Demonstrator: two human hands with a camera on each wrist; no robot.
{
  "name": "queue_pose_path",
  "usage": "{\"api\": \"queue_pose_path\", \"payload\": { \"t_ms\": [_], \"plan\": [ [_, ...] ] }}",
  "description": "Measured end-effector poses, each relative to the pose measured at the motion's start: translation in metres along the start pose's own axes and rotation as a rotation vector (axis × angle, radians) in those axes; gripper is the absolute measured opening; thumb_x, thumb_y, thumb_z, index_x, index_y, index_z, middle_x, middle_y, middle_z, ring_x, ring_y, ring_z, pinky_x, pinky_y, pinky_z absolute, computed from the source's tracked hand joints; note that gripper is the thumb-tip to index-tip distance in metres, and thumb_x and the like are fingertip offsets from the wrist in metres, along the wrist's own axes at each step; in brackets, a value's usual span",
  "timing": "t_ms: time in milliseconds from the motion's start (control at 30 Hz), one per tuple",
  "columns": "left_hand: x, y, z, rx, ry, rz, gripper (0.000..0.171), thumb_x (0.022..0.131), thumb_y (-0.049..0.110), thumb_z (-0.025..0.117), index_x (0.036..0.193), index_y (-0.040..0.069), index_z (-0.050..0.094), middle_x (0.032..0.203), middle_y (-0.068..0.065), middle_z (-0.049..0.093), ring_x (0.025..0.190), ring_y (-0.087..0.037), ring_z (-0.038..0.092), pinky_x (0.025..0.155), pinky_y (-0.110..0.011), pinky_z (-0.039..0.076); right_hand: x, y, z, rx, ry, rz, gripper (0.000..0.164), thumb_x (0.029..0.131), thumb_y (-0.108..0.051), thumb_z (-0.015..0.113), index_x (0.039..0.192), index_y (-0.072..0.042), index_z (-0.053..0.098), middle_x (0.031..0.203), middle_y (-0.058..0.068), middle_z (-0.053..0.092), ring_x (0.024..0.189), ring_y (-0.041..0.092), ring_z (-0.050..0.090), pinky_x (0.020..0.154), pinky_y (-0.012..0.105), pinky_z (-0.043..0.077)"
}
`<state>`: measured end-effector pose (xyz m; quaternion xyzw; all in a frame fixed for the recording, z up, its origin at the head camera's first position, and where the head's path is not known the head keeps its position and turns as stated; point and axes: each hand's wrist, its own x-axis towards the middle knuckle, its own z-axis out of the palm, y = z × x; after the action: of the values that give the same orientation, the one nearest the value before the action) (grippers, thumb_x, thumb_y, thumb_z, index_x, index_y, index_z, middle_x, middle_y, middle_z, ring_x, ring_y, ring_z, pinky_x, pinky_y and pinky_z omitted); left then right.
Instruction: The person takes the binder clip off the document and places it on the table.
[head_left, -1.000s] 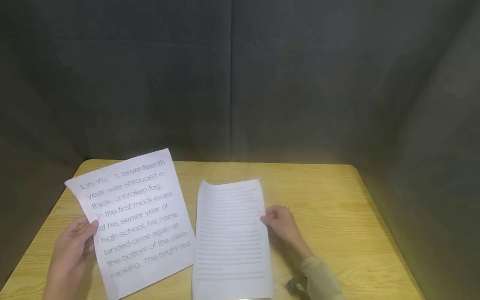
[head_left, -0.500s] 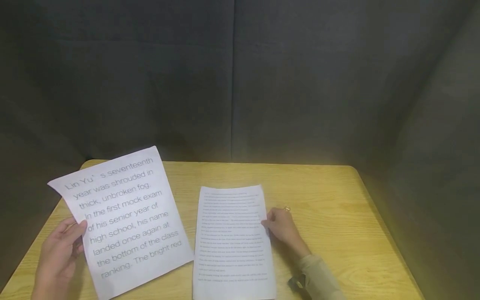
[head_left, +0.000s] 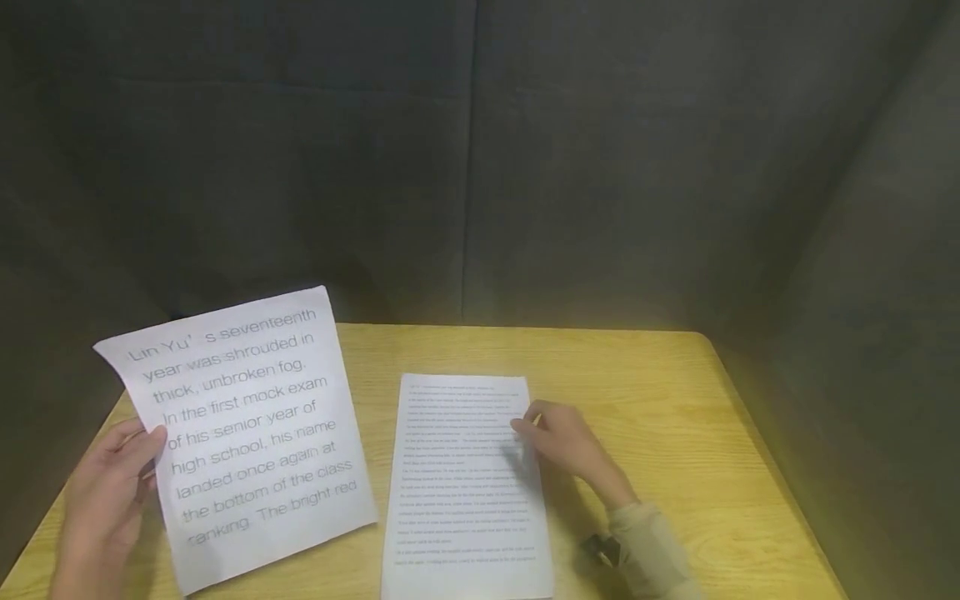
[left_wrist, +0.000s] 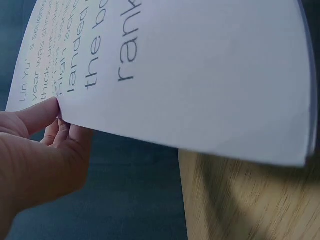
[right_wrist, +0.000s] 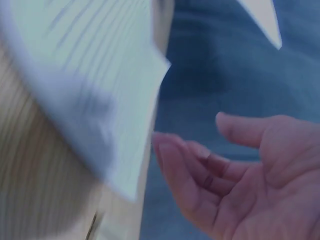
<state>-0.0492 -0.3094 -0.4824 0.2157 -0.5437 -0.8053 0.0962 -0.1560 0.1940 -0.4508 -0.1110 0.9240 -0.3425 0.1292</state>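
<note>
My left hand point(head_left: 108, 487) pinches the left edge of a large-print paper sheet point(head_left: 255, 433), thumb on the printed face and fingers behind. The sheet is tilted and raised over the table's left side; in the left wrist view a second paper edge point(left_wrist: 314, 100) shows behind it. A small-print sheet point(head_left: 465, 500) lies on the table in front of me. Over its right edge hovers my right hand point(head_left: 562, 437), casting a shadow on the print. In the right wrist view that hand's thumb point(right_wrist: 242, 130) stands apart from loosely bent fingers, with nothing between them.
Both sheets are above or on a light wooden table point(head_left: 637, 400) with rounded far corners. Dark grey cloth point(head_left: 465, 167) hangs behind it and along both sides. A small black object point(head_left: 602, 550) sits at the right sleeve.
My right hand has released the small-print sheet's right edge and lifted slightly; that sheet now lies flatter. The left hand has shifted left with the large-print sheet and raised it a little.
</note>
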Motion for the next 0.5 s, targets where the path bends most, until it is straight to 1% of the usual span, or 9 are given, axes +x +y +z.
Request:
{"api": "queue_pose_path", "payload": {
  "t_ms": [133,200,267,367,400,500],
  "plan": [
    [-0.001,-0.002,0.013,0.037,-0.008,-0.031,0.016,0.102,0.011,0.067,0.104,0.025,0.073,0.092,0.012,0.076,0.076,-0.006,0.067,0.061,-0.020,0.043,0.003,-0.016,0.003,0.090,-0.078,-0.096,0.024,0.101,-0.025,0.067,0.089,-0.005,0.067,0.062,0.006,0.063,0.054,0.021,0.060,0.050,0.026,0.046],
    [-0.002,-0.004,0.020,0.064,-0.012,-0.040,0.014,0.103,0.013,0.066,0.106,0.026,0.072,0.092,0.012,0.076,0.078,-0.007,0.067,0.063,-0.020,0.045,0.005,-0.024,0.009,0.128,-0.100,-0.118,0.024,0.102,-0.025,0.067,0.091,-0.004,0.066,0.066,0.010,0.067,0.058,0.026,0.065,0.052,0.026,0.050],
    [-0.004,-0.006,0.026,0.078,-0.025,-0.045,0.014,0.103,0.014,0.066,0.106,0.026,0.072,0.093,0.011,0.076,0.080,-0.007,0.067,0.064,-0.020,0.048,0.008,-0.032,0.017,0.160,-0.115,-0.141,0.024,0.102,-0.026,0.067,0.094,-0.003,0.067,0.070,0.010,0.069,0.062,0.028,0.068,0.054,0.026,0.052],
    [-0.005,-0.010,0.035,0.096,-0.060,-0.026,0.014,0.103,0.013,0.066,0.107,0.025,0.071,0.094,0.011,0.076,0.079,-0.007,0.069,0.063,-0.021,0.051,0.010,-0.048,0.034,0.206,-0.134,-0.181,0.025,0.101,-0.029,0.068,0.098,-0.004,0.068,0.074,0.006,0.071,0.066,0.026,0.070,0.058,0.026,0.054],
    [-0.005,-0.011,0.038,0.105,-0.071,-0.021,0.014,0.103,0.013,0.066,0.107,0.025,0.071,0.094,0.011,0.076,0.079,-0.007,0.069,0.062,-0.021,0.052,0.011,-0.054,0.040,0.231,-0.143,-0.194,0.026,0.100,-0.030,0.069,0.099,-0.004,0.069,0.076,0.007,0.071,0.067,0.027,0.071,0.059,0.027,0.055],
    [-0.006,-0.014,0.047,0.148,-0.093,-0.009,0.012,0.104,0.014,0.066,0.109,0.024,0.070,0.096,0.012,0.076,0.080,-0.007,0.070,0.062,-0.021,0.052,0.012,-0.071,0.057,0.315,-0.158,-0.195,0.025,0.098,-0.029,0.072,0.101,-0.005,0.070,0.078,0.008,0.072,0.071,0.031,0.074,0.061,0.028,0.058]
  ]
}}
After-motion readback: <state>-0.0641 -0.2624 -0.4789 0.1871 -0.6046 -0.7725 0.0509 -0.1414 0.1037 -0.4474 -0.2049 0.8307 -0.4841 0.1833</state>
